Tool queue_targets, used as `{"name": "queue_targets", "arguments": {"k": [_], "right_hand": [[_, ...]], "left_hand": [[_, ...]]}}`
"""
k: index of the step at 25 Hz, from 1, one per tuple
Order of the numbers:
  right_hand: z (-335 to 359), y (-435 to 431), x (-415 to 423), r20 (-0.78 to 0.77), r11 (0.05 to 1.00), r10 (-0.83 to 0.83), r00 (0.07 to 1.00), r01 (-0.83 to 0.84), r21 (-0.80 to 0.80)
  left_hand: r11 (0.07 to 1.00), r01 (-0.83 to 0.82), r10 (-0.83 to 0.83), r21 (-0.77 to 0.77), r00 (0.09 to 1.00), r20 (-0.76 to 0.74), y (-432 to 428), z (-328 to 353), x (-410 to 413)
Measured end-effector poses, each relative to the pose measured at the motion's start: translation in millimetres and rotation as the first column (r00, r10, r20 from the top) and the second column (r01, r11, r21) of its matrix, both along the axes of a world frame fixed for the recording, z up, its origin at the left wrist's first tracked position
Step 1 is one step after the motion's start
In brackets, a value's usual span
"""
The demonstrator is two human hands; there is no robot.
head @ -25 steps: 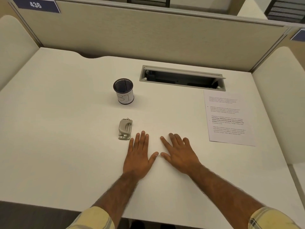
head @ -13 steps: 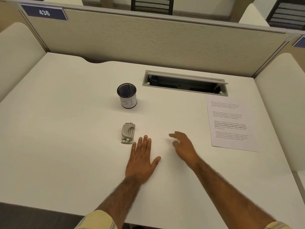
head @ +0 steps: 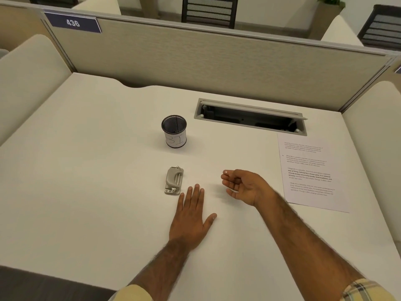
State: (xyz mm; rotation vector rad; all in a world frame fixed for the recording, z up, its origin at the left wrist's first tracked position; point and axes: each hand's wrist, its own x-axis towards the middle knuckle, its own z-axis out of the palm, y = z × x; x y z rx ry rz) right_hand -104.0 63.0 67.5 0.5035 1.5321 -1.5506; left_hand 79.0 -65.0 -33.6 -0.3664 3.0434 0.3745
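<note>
My left hand (head: 191, 216) lies flat on the white desk (head: 86, 192), palm down, fingers straight. Its fingertips end just right of a small grey hole punch (head: 173, 180), apart from it. My right hand (head: 243, 185) hovers a little above the desk, turned palm-left with the fingers loosely curled and nothing in them. A black mesh pen cup (head: 174, 131) with a white label stands upright behind the punch. A printed sheet of paper (head: 308, 170) lies flat to the right of my right hand.
An open grey cable tray (head: 249, 118) is sunk into the desk at the back right. A beige partition (head: 195, 59) with a "436" sign (head: 72, 22) closes the far side. Padded side panels flank the desk.
My right hand has lifted off the desk, moved right and away, and turned onto its side with fingers curling. My left hand stays flat. The camera has tilted and moved closer.
</note>
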Motion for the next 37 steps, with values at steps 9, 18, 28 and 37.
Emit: {"name": "queue_targets", "arguments": {"k": [9, 18, 28, 37], "right_hand": [[55, -154, -67, -0.444, 0.988, 0.141, 0.885, -0.097, 0.119], [71, -241, -89, -0.627, 0.669, 0.742, 0.238, -0.192, 0.718], [74, -250, -79, -0.534, 0.539, 0.839, 0.101, -0.037, 0.841], [67, -226, -70, -0.696, 0.711, 0.698, 0.169, -0.044, 0.702]], "left_hand": [[0.998, -0.011, 0.015, 0.066, 0.998, -0.059, 0, 0, 1], [0.997, -0.004, 0.013, 0.078, 0.994, -0.110, -4, -1, 1], [0.998, -0.011, 0.016, 0.066, 0.996, -0.087, -4, 2, 3], [0.995, -0.016, 0.024, 0.095, 0.996, -0.081, -3, 0, 1]]}}
